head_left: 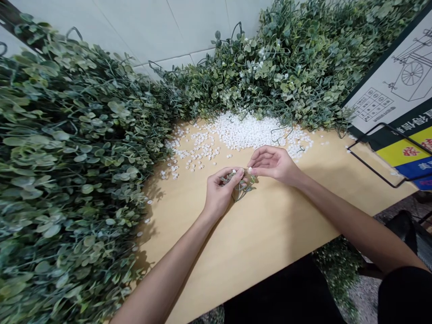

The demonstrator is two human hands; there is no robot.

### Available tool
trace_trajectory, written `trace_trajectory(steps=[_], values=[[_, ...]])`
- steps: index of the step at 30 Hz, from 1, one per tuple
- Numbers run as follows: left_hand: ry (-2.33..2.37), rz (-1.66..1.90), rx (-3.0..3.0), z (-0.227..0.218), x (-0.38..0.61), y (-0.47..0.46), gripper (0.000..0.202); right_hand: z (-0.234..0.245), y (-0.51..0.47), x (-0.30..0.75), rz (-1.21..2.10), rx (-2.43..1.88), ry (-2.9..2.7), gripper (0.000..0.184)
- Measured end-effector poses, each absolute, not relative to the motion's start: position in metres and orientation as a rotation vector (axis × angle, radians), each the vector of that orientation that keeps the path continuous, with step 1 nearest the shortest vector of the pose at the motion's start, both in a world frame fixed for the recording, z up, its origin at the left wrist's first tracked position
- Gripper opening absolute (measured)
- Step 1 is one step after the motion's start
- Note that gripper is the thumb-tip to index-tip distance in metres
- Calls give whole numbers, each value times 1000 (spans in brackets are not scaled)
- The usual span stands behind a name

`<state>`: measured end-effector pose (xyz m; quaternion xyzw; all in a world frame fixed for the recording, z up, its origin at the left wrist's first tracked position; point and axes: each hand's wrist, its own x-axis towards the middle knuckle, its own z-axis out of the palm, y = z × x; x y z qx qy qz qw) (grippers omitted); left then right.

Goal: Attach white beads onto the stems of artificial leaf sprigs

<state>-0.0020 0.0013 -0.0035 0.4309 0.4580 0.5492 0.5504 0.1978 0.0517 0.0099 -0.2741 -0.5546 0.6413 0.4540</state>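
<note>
Over the middle of the table, my left hand (221, 186) pinches a small sprig of artificial leaves (243, 192), whose green stems hang below the fingers. A white bead-like piece shows at the left fingertips. Close to its right, my right hand (275, 165) holds another small white bead (249, 170) between thumb and forefinger, beside the sprig's tip. Whether that bead touches the sprig I cannot tell. Just beyond both hands lies a wide pile of white beads (246, 130), with loose ones scattered to its left.
Artificial foliage is heaped high along the left (74, 171) and the back (286, 72) of the wooden table (256, 238). At right stand a printed box (405, 90) and a black wire frame (374, 175). A tiled wall (148, 27) rises behind. More greenery (340, 270) lies below the table edge.
</note>
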Motion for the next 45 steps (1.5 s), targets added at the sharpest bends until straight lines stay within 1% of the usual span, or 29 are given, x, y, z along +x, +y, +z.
trace_trajectory(steps=[3,7,9,13,26,32,38,45], values=[[1045,1315,950,-3,-1,2,33,8,51,198,1590,-662,-1349,49],[1013,1302,962,-3,-1,2,24,8,51,198,1579,-682,-1338,50],[1016,1287,973,-2,-1,0,22,9,51,198,1568,-705,-1339,51],[1062,1247,975,0,-2,-2,26,10,50,197,1576,-727,-1342,52],[1154,1207,1068,1,-2,-3,34,5,50,196,1595,-715,-1371,46],[1138,1193,1108,1,-4,-4,32,4,49,195,1546,-724,-1392,42],[1126,1186,1092,-1,-5,-3,32,0,48,194,1574,-750,-1407,44],[1102,1152,1126,-1,-8,-3,28,-3,47,193,1570,-768,-1430,44]])
